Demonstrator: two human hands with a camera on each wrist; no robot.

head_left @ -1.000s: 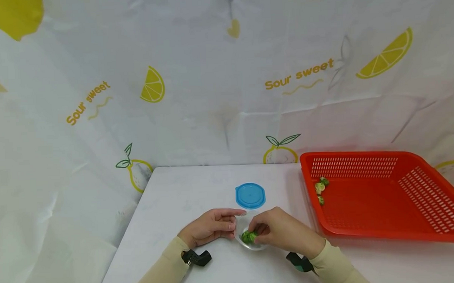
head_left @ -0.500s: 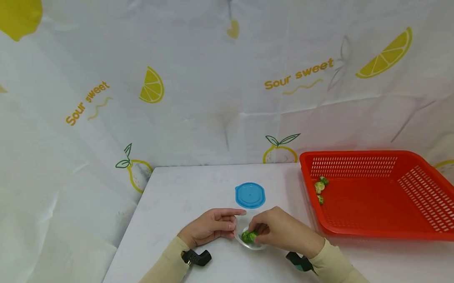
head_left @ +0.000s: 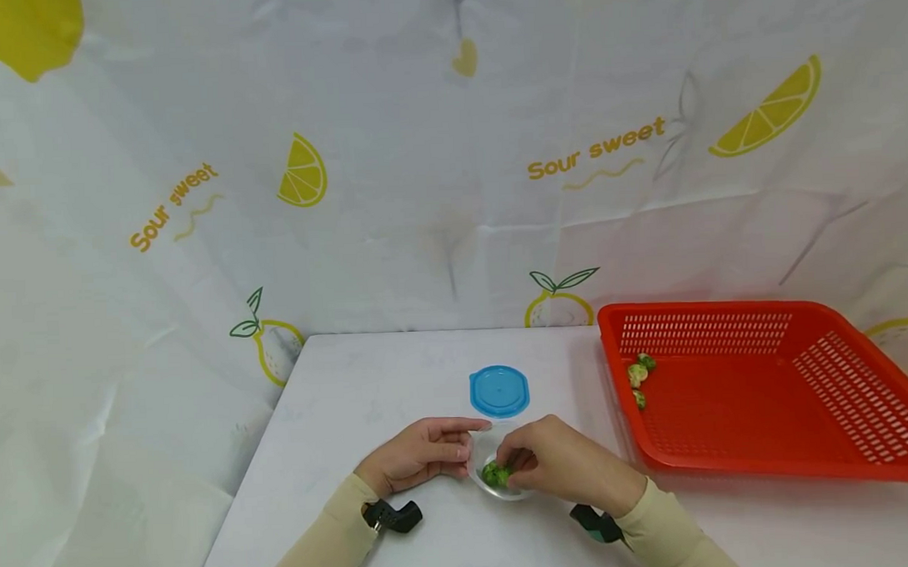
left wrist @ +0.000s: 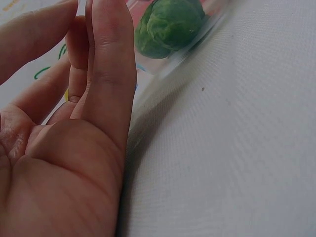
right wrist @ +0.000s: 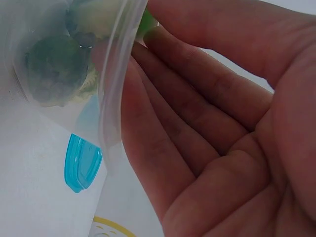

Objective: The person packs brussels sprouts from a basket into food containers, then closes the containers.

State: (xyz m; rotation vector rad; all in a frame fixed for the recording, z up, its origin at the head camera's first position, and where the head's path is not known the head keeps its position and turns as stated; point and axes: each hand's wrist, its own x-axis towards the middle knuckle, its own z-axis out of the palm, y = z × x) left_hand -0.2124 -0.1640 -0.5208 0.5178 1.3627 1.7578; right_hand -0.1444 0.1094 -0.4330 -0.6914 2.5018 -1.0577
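Observation:
A small clear plastic bowl (head_left: 484, 446) stands on the table with green Brussels sprouts (head_left: 495, 475) inside. My left hand (head_left: 421, 456) holds its left side, index finger stretched along the far rim. Over the right rim, my right hand (head_left: 561, 463) reaches in and pinches a sprout. In the right wrist view, a bit of that green sprout (right wrist: 147, 23) shows by the thumb and fingertips, partly behind the bowl's rim (right wrist: 114, 94). More sprouts (right wrist: 57, 69) show blurred through the wall. One sprout (left wrist: 170, 27) appears beyond the fingers in the left wrist view.
Just behind the bowl lies a blue lid (head_left: 499, 390), flat on the white table (head_left: 382, 378). A large red basket (head_left: 736, 407) stands at the right, with several sprouts (head_left: 637, 375) along its left wall. A lemon-printed cloth (head_left: 420, 168) hangs behind.

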